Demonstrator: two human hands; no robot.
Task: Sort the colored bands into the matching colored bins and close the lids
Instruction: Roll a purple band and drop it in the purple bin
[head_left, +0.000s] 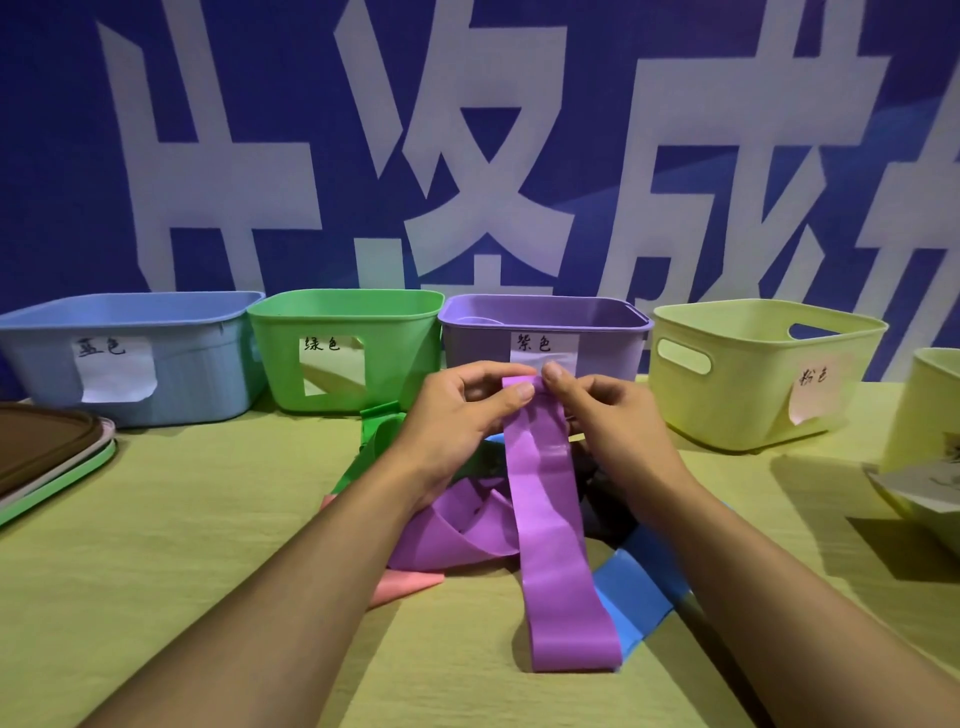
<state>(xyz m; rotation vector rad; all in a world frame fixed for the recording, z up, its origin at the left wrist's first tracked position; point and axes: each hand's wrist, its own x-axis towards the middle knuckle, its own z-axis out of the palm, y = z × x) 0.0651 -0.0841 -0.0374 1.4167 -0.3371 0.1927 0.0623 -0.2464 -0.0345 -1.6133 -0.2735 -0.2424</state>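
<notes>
Left hand (457, 410) and right hand (597, 410), raised side by side, both pinching purple band (550, 519) before purple bin (545, 332).

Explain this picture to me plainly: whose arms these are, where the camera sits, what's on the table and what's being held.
There is no machine here. A person wears a camera on the head, so you look down along their own two arms. The left hand and right hand together pinch the top end of a purple band, which hangs down to the yellow-green table. More bands lie in a pile beneath: purple, green, pink and blue. Along the back stand open bins with paper labels: blue bin, green bin, purple bin and a pale yellow bin. Stacked lids lie at the far left.
</notes>
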